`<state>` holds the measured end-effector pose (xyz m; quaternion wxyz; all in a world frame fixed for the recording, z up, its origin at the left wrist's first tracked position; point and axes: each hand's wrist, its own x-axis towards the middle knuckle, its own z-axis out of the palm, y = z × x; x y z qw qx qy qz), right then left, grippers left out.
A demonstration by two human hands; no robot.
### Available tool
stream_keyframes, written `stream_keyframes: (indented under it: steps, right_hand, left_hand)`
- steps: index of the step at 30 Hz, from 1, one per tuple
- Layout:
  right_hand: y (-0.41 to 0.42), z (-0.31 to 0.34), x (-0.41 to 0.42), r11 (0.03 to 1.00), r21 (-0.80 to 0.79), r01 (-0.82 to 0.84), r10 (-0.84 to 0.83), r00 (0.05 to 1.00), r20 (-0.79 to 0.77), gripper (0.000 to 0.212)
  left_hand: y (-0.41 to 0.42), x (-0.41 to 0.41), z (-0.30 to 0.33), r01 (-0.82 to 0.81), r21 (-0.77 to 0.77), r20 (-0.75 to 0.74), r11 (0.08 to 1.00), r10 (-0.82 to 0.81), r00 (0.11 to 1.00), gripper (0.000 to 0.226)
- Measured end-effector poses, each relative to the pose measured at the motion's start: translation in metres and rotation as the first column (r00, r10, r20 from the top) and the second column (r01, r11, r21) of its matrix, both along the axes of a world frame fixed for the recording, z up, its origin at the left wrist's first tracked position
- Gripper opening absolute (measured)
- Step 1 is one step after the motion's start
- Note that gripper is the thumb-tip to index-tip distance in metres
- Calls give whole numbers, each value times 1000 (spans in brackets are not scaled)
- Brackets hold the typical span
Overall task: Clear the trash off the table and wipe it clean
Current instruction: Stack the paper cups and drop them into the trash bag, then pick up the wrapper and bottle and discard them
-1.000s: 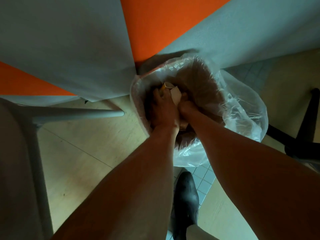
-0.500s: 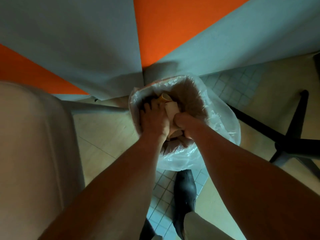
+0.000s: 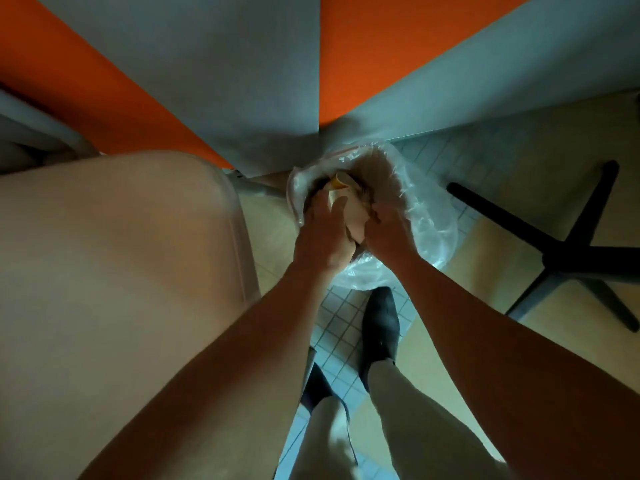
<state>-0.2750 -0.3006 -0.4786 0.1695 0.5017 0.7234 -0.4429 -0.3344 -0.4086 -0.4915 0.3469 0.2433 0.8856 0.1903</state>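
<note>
Both hands are down at the mouth of the bin [image 3: 429, 216], which sits tight in the wall corner beyond them. The left hand [image 3: 323, 233] lies with fingers spread over the paper trash [image 3: 353, 216]; the right hand [image 3: 388, 230] curls round its other side. One yellow-rimmed cup [image 3: 337, 180] shows just past the fingertips. One clear liner [image 3: 438, 244] spills over the rim. A table edge [image 3: 239, 237] crowds the left hand; a black chair base [image 3: 568, 258] stands off to the right. Two black shoes [image 3: 379, 323] stand just short of the bin.
</note>
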Motion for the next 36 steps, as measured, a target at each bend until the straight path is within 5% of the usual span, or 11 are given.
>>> stream_keyframes:
  steps: [3,12,19,26,36]
  right_hand:
    - [-3,47,25,999,-32,-3,3,1000,-6,44]
    - [-22,212,76,996,-94,-8,-3,994,-113,31]
    - [-46,350,99,991,-128,-39,16,984,-178,40]
    - [-60,437,127,996,-16,-91,83,956,-281,39]
    - [-66,512,200,983,146,110,-42,914,-404,44]
  left_hand:
    - [-16,9,56,-1,-58,12,998,2,1000,59]
    - [-45,35,217,-94,-46,115,995,99,988,55]
    - [-75,64,358,-185,19,48,983,184,982,54]
    - [-111,92,432,-153,67,-9,986,154,988,55]
    - [-106,124,500,47,265,-77,963,-27,997,59]
